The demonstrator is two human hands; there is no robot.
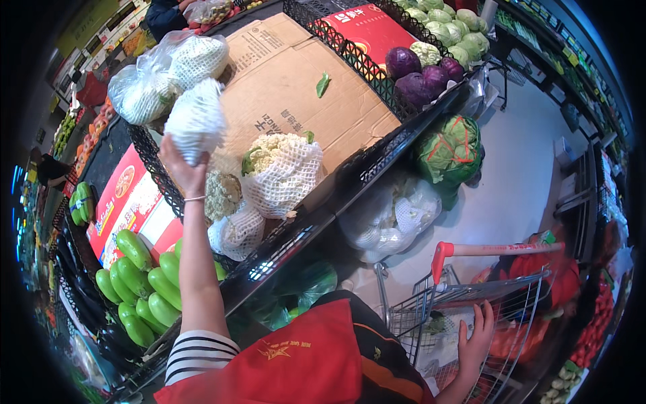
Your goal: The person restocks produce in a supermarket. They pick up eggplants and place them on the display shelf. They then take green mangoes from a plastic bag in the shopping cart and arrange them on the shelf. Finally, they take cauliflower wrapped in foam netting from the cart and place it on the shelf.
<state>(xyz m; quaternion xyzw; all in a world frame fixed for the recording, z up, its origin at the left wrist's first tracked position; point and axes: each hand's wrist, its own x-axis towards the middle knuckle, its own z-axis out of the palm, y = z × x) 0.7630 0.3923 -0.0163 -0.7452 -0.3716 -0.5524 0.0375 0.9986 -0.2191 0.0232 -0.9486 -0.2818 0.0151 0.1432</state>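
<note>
My left hand [185,169] grips the lower end of a vegetable in a white foam net [196,118], probably a cauliflower, slightly blurred. It is raised in front of a clear bag [144,93] of similar netted heads. Nearer me, a cauliflower in a foam net [285,177] rests on flattened cardboard [308,86], its florets showing at the top. Beside it sit a bare cauliflower [222,193] and another netted head [237,230]. Fingers apart and holding nothing, my right hand [476,333] is over the wire shopping cart [434,303].
Green squash-like vegetables [151,283] and eggplants [75,262] lie at the left. Purple cabbages [424,76] and green cabbages [454,30] fill the far right bin. Black lattice dividers [353,55] separate sections. Bagged cauliflower [398,222] and a bagged cabbage [449,149] are below the stand's edge.
</note>
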